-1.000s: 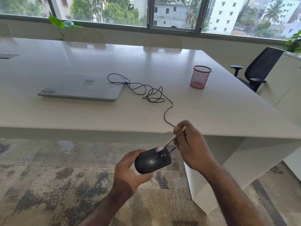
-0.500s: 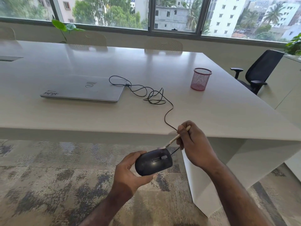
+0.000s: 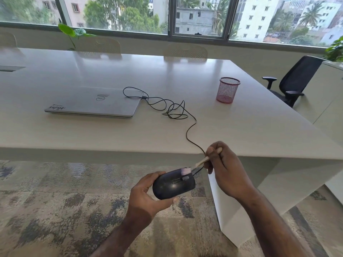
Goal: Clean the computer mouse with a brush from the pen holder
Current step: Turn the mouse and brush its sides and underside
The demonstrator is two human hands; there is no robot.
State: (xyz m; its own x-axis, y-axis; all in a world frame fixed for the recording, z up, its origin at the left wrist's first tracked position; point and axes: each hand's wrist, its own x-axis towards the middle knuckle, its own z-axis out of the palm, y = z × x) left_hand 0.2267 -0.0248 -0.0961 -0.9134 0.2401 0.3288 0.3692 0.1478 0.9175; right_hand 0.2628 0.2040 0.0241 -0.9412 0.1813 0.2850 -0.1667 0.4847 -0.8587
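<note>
Head view, one entry. Our left hand (image 3: 146,197) cradles the mouse (image 3: 173,183) below the table edge; our right hand (image 3: 225,169) pinches the brush (image 3: 202,161), bristles on its front. Pen holder (image 3: 227,89) well beyond. We advise light strokes around the wheel.

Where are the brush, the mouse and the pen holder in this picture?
brush (image 3: 202,161): head view, on the pale wooden handle just below the gripping fingers.
mouse (image 3: 170,188): head view, on the black top shell behind the wheel.
pen holder (image 3: 226,90): head view, on the pink mesh wall.
</note>
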